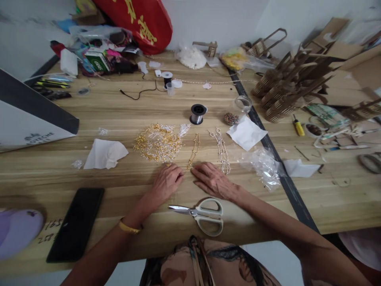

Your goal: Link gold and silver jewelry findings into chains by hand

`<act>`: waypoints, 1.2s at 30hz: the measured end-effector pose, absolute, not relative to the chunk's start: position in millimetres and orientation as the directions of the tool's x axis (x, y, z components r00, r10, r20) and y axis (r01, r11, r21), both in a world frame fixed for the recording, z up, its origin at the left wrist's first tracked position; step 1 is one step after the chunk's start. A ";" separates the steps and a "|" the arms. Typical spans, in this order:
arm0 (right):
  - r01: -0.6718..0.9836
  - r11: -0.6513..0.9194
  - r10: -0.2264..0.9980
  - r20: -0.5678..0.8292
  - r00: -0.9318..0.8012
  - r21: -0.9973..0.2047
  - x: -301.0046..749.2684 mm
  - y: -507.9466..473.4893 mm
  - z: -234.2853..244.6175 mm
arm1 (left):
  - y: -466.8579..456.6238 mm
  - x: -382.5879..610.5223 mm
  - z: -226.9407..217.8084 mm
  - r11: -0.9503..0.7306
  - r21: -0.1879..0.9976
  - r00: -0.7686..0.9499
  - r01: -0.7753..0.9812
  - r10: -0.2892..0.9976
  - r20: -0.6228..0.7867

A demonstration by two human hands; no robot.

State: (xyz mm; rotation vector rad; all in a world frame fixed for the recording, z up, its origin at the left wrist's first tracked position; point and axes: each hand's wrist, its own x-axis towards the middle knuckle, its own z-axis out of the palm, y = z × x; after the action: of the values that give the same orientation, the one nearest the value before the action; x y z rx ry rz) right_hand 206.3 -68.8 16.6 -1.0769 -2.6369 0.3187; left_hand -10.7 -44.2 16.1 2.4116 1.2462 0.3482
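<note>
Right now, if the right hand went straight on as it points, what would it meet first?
The gold chain, probably: its near end lies by the right hand, with the left hand just beyond. Contact is unclear.

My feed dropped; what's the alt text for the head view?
A person's left hand and right hand rest close together on a wooden table, at the near end of a gold chain; whether they grip it is unclear. A gold and silver pile lies beyond the left hand, silver strands beyond the right, and scissors nearer the person.
</note>
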 end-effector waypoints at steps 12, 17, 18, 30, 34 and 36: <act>0.608 0.686 0.721 0.264 -0.640 -0.400 214.3 -60.6 16.2 | -50.9 2.7 13.7 -0.514 0.644 0.596 0.567 0.796 0.110; 0.587 0.707 0.695 0.236 -0.679 -0.394 205.9 -62.1 15.1 | -52.1 5.7 13.1 -0.535 0.666 0.603 0.520 0.782 0.157; 0.594 0.701 0.702 0.237 -0.671 -0.395 205.0 -62.1 13.8 | -52.2 5.8 12.9 -0.537 0.667 0.605 0.517 0.780 0.161; 0.726 0.643 0.766 0.200 -0.611 -0.242 196.2 -57.5 11.6 | -52.0 0.7 13.3 -0.540 0.626 0.609 0.563 0.783 0.128; 0.762 0.625 0.779 0.184 -0.599 -0.166 188.2 -58.0 11.5 | -51.8 -0.7 15.7 -0.540 0.621 0.614 0.568 0.781 0.117; 0.776 0.613 0.789 0.177 -0.589 -0.151 185.5 -58.5 10.7 | -51.7 -1.5 15.1 -0.540 0.618 0.616 0.571 0.780 0.113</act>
State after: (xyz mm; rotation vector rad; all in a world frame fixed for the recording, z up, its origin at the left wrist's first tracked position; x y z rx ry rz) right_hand 185.5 -58.5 10.7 -1.2880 -2.6130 0.0844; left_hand -1.5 -51.7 15.1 2.3046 1.0611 0.5158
